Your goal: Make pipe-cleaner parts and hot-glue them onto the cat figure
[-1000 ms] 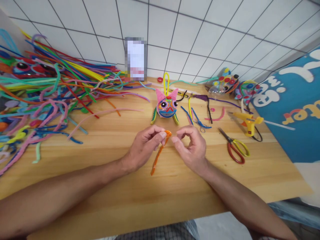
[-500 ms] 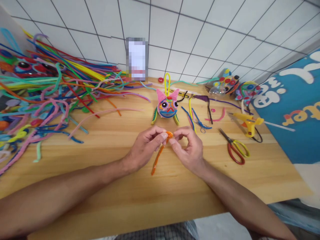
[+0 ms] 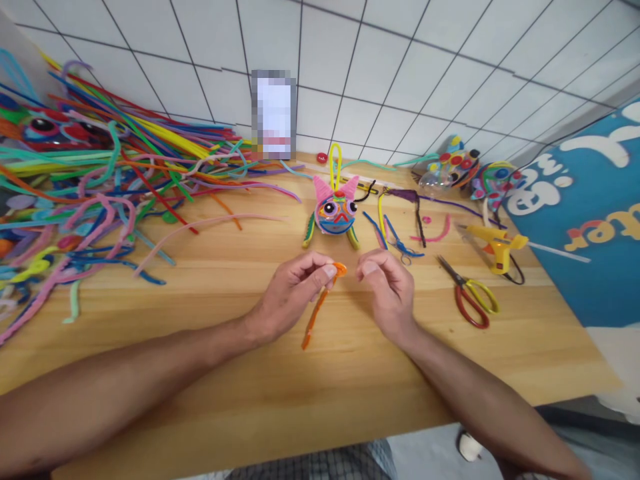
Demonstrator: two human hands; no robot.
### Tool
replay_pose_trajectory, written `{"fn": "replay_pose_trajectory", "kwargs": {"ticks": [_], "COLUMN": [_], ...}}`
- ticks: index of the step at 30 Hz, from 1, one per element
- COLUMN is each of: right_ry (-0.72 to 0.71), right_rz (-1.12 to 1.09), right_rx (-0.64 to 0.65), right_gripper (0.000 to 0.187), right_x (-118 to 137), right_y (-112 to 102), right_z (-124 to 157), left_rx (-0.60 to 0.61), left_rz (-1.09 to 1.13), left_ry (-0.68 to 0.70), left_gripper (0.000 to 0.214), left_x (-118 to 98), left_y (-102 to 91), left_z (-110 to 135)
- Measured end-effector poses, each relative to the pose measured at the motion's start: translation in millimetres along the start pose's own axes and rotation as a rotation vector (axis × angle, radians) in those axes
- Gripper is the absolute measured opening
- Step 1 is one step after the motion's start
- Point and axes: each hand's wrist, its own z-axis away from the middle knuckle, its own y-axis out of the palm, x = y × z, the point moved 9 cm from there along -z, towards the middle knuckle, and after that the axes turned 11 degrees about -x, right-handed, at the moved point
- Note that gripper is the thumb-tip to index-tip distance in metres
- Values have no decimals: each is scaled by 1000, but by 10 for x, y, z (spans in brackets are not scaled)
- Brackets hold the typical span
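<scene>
My left hand point(image 3: 295, 293) pinches an orange pipe cleaner point(image 3: 314, 317) between thumb and fingers. Its top is bent into a small curl at my fingertips, and the straight tail hangs down toward the table. Just right of the curl, apart from it, my right hand point(image 3: 390, 290) is closed, thumb against the fingers, and no object shows in it. Beyond both hands stands a decorated ball figure point(image 3: 336, 217) with pink ears, big eyes, a yellow loop on top and green-and-yellow legs.
Scissors point(image 3: 465, 293) and a yellow glue gun point(image 3: 497, 245) lie on the right. Many pipe cleaners point(image 3: 165, 143) pile up at left. A phone point(image 3: 274, 117) leans on the tiled wall. Blue pipe cleaner pieces point(image 3: 400, 243) lie behind my right hand; other decorated figures point(image 3: 493, 187) sit back right.
My right hand has moved right, off the orange pipe cleaner's curl, and its fingers have folded in. My left hand keeps its pinch in nearly the same place.
</scene>
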Motion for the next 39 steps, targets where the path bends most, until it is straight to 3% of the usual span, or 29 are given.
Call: {"fn": "replay_pose_trajectory", "kwargs": {"ticks": [9, 18, 29, 39], "right_ry": [92, -1, -7, 16], "right_rz": [-93, -186, -159, -191], "right_rx": [-40, -9, -21, 2], "right_gripper": [7, 10, 15, 5], "right_x": [-88, -88, -76, -100], "right_y": [-11, -11, -5, 9], "right_z": [-29, -21, -27, -14], "left_rx": [-5, 2, 16, 19], "left_rz": [-15, -37, -68, -63], "left_ry": [-4, 7, 9, 5], "left_gripper": [23, 22, 23, 24], "left_x": [23, 2, 24, 26], "left_y": [-5, -8, 0, -3], "left_z": [-13, 2, 5, 6]}}
